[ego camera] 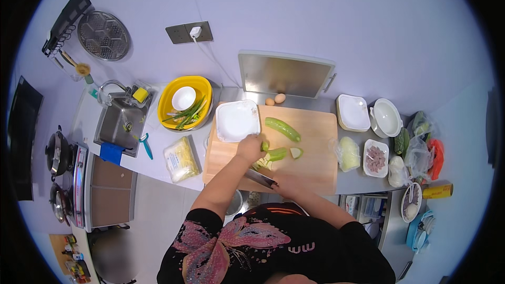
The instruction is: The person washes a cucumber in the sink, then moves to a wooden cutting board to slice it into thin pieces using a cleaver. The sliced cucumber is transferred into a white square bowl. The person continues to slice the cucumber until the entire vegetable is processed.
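Observation:
My left hand (251, 148) is at the lower right corner of a white square dish (238, 120), with a piece of green squash (265, 146) at its fingertips; whether it grips the piece I cannot tell. My right hand (287, 185) holds a kitchen knife (259, 178) by its handle, the blade pointing left over the front of a wooden cutting board (315, 157). Thin squash slices (260, 164) and a cut squash length (277, 154) lie between the hands. Farther back on the board rests a longer peeled squash (282, 129), with a short end piece (296, 152) below it.
Left of the board are a bagged yellow food pack (181, 159), a yellow basin (162, 106), a teal peeler (146, 146) and a sink (118, 126). Two eggs (275, 99) sit behind it. To the right stand stacked dishes (353, 112), a bagged pale vegetable (349, 154) and a dish of diced meat (375, 158).

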Motion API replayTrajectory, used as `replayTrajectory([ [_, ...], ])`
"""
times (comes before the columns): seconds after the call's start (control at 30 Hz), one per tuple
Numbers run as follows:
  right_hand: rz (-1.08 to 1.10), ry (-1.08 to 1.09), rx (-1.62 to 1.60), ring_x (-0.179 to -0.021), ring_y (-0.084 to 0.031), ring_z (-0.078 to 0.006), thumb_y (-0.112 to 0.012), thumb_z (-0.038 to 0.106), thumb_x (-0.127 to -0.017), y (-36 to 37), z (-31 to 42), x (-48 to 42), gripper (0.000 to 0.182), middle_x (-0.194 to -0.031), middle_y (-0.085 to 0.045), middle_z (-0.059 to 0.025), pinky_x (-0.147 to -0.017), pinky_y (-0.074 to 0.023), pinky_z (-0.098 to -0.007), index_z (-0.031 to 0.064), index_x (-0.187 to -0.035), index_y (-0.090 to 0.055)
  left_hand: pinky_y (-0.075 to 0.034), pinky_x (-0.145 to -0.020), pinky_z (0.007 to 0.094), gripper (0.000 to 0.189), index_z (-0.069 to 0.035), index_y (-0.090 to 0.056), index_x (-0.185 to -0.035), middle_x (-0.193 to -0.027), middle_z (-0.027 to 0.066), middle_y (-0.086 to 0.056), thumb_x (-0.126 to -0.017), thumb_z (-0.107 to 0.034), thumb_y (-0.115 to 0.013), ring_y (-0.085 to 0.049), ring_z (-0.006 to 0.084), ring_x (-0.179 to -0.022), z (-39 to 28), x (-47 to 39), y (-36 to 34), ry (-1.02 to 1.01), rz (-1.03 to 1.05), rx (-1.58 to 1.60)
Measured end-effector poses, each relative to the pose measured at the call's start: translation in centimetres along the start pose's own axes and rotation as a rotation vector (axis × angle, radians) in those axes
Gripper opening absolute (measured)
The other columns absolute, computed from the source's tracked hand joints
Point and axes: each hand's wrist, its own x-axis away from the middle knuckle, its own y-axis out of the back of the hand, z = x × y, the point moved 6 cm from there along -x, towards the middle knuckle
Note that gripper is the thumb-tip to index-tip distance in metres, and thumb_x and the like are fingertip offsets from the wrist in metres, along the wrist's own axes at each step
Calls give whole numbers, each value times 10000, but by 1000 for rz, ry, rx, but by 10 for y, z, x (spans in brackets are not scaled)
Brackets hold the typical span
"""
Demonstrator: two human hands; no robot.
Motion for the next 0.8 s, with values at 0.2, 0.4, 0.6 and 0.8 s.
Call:
replayTrajectory([
  [0.2,-40,-105,59,-946,-715,-382,-632,351,-974,6,-48,-22,262,-997,-749,-169,-842,-551,-520,122,-1067,-718,-538,-973,454,485,-42,-720,-1185,-1129,157,-703,-739,-192,-837,-651,357,-1102,6,62,59,-185,-418,204],
  [0.4,-247,-132,144,-823,-729,-360,-647,350,-959,26,-70,-38,232,-881,-757,-127,-736,-568,-510,135,-991,-729,-523,-989,453,512,-45,-708,-1180,-1152,142,-691,-693,-110,-853,-638,347,-1113,11,86,-11,-331,-257,110],
  [0.6,-274,-100,210,-776,-721,-364,-633,314,-959,24,-56,-32,210,-821,-735,-125,-697,-564,-519,120,-931,-706,-535,-937,448,310,-38,-715,-1065,-1109,129,-693,-767,-37,-803,-644,349,-1064,9,96,-19,-400,-474,230],
  [0.8,-216,33,330,-825,-734,-349,-529,156,-966,33,-27,-24,165,-879,-731,-136,-704,-564,-527,107,-975,-687,-556,-823,460,87,-19,-702,-927,-973,167,-678,-853,-25,-748,-656,378,-942,20,94,-49,-309,-498,320],
])
